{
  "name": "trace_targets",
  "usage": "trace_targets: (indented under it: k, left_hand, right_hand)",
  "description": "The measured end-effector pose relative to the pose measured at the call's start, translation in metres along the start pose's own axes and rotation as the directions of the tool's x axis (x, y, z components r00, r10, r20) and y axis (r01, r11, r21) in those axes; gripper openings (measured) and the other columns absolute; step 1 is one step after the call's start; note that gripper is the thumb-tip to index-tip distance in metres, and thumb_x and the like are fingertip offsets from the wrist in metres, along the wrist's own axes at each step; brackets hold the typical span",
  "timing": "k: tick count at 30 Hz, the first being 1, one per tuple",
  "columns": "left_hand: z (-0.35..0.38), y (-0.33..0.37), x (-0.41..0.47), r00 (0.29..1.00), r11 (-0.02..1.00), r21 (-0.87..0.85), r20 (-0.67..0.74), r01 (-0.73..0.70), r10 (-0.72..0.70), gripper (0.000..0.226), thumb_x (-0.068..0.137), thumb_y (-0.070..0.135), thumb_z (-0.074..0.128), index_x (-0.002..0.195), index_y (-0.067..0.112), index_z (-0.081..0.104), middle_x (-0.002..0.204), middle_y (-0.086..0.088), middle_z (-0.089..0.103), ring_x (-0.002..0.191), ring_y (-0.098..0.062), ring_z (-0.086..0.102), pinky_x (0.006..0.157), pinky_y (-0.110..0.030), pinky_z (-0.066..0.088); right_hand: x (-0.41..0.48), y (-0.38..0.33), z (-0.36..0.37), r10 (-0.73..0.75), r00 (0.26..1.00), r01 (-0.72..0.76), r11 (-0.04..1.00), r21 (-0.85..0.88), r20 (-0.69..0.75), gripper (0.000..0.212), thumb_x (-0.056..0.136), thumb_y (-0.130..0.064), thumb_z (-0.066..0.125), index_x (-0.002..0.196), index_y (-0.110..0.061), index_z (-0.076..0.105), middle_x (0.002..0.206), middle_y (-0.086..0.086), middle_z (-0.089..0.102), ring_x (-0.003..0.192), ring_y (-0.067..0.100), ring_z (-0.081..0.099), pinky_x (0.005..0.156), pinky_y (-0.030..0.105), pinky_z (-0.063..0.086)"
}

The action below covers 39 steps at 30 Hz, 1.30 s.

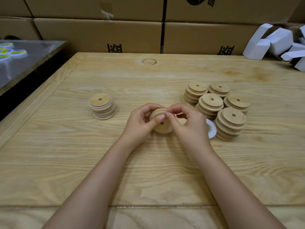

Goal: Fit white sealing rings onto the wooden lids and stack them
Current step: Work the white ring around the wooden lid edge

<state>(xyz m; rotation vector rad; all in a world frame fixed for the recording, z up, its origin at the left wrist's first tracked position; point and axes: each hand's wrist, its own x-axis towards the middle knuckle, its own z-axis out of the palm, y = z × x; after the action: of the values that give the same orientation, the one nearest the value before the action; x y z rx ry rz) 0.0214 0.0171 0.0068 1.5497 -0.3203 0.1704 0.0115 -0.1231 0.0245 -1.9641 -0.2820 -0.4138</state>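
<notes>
Left hand (140, 121): you gripped the tilted lid (162, 128).
Right hand (189, 124): you pinched the ring (156, 113) at the lid's far rim.

Bare-lid stacks (210, 103): five, clustered toward the worktop's (148, 176) right edge.
Ringed-lid stack (102, 106): one, toward the left edge.
Loose lid (162, 128): one, off the stacks.
White rings (212, 129): at least one on the worktop, partly hidden.
</notes>
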Motion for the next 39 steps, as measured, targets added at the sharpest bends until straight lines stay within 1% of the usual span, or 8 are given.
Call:
trace_targets:
  k: [7, 14, 18, 24, 29, 33, 35, 39]
  left_hand:
    - [-0.0033, -0.0016, 0.0023, 0.993, 0.997, -0.073, -0.115, 0.021, -0.029, 0.02, 0.084, -0.001, 0.061, 0.093, 0.017, 0.06, 0.075, 0.011, 0.071, 0.07, -0.001, 0.064, 0.06, -0.014, 0.048]
    - [-0.0052, -0.002, 0.0034, 0.996, 0.995, -0.097, -0.087, 0.013, -0.022, 0.024, 0.083, -0.004, 0.06, 0.095, 0.017, 0.059, 0.085, 0.004, 0.067, 0.078, -0.006, 0.063, 0.072, -0.021, 0.05]
    - [-0.0058, -0.0032, 0.0037, 0.997, 0.995, -0.094, -0.069, 0.014, -0.021, 0.025, 0.085, -0.005, 0.056, 0.096, 0.017, 0.056, 0.082, 0.01, 0.066, 0.078, -0.001, 0.06, 0.071, -0.017, 0.047]
    - [-0.007, -0.0033, 0.0029, 0.998, 0.995, -0.096, -0.055, 0.017, -0.022, 0.025, 0.086, -0.006, 0.055, 0.096, 0.016, 0.056, 0.088, 0.002, 0.064, 0.08, -0.003, 0.06, 0.072, -0.018, 0.048]
    - [-0.0052, -0.0021, 0.0018, 0.995, 0.987, -0.143, -0.055, 0.075, -0.084, 0.02, 0.086, 0.001, 0.057, 0.096, 0.017, 0.055, 0.079, 0.01, 0.069, 0.075, -0.005, 0.063, 0.065, -0.026, 0.055]
    - [-0.0043, 0.0011, 0.0026, 0.982, 0.968, -0.22, -0.113, 0.123, -0.15, 0.02, 0.088, 0.002, 0.054, 0.097, 0.02, 0.053, 0.081, -0.002, 0.066, 0.074, -0.015, 0.063, 0.082, -0.057, 0.048]
    - [-0.0053, 0.0016, 0.0036, 0.978, 0.961, -0.245, -0.129, 0.129, -0.165, 0.02, 0.087, 0.002, 0.054, 0.097, 0.02, 0.052, 0.082, -0.004, 0.065, 0.075, -0.018, 0.062, 0.085, -0.064, 0.043]
    - [-0.0063, 0.0, 0.0044, 0.98, 0.962, -0.242, -0.119, 0.127, -0.16, 0.022, 0.089, 0.0, 0.052, 0.098, 0.02, 0.052, 0.083, -0.006, 0.064, 0.078, -0.021, 0.061, 0.081, -0.056, 0.048]
  right_hand:
    - [-0.0023, 0.0003, 0.0033, -0.159, 0.985, 0.144, 0.968, -0.207, -0.06, 0.005, 0.082, -0.01, 0.068, 0.085, -0.007, 0.066, 0.085, -0.001, 0.064, 0.08, 0.005, 0.051, 0.072, 0.015, 0.039]
    - [-0.004, -0.0012, 0.0045, -0.139, 0.982, 0.128, 0.988, -0.088, -0.13, 0.003, 0.083, -0.003, 0.066, 0.081, -0.004, 0.067, 0.082, -0.003, 0.064, 0.08, 0.013, 0.06, 0.074, 0.027, 0.049]
    - [-0.0026, 0.0005, 0.0073, -0.071, 0.983, 0.07, 0.997, -0.015, -0.167, 0.008, 0.081, 0.0, 0.065, 0.081, -0.007, 0.068, 0.08, -0.011, 0.062, 0.082, 0.005, 0.06, 0.074, 0.017, 0.048]
    - [-0.0001, 0.0027, 0.0057, -0.022, 0.993, 0.027, 0.999, 0.043, -0.116, 0.015, 0.079, 0.0, 0.067, 0.075, -0.014, 0.067, 0.081, -0.016, 0.061, 0.081, 0.002, 0.06, 0.072, 0.011, 0.047]
    - [0.0044, 0.0019, -0.0002, 0.003, 0.998, 0.0, 0.999, 0.054, -0.056, 0.013, 0.082, -0.006, 0.067, 0.079, -0.019, 0.066, 0.083, -0.014, 0.061, 0.082, 0.002, 0.06, 0.074, 0.015, 0.049]
    - [0.0033, 0.0031, 0.0015, 0.02, 0.998, -0.022, 0.999, -0.026, -0.066, 0.007, 0.081, -0.014, 0.069, 0.081, -0.019, 0.065, 0.084, -0.012, 0.06, 0.081, 0.012, 0.061, 0.077, 0.028, 0.051]
    - [0.0025, 0.0037, 0.0019, 0.008, 0.997, -0.011, 0.999, -0.049, -0.073, 0.008, 0.081, -0.014, 0.07, 0.078, -0.02, 0.065, 0.082, -0.012, 0.06, 0.08, 0.012, 0.061, 0.076, 0.029, 0.051]
    - [0.001, 0.0033, 0.0035, 0.015, 0.997, -0.016, 1.0, -0.013, -0.073, 0.014, 0.082, -0.013, 0.069, 0.074, -0.023, 0.063, 0.075, -0.017, 0.061, 0.078, 0.005, 0.061, 0.074, 0.018, 0.049]
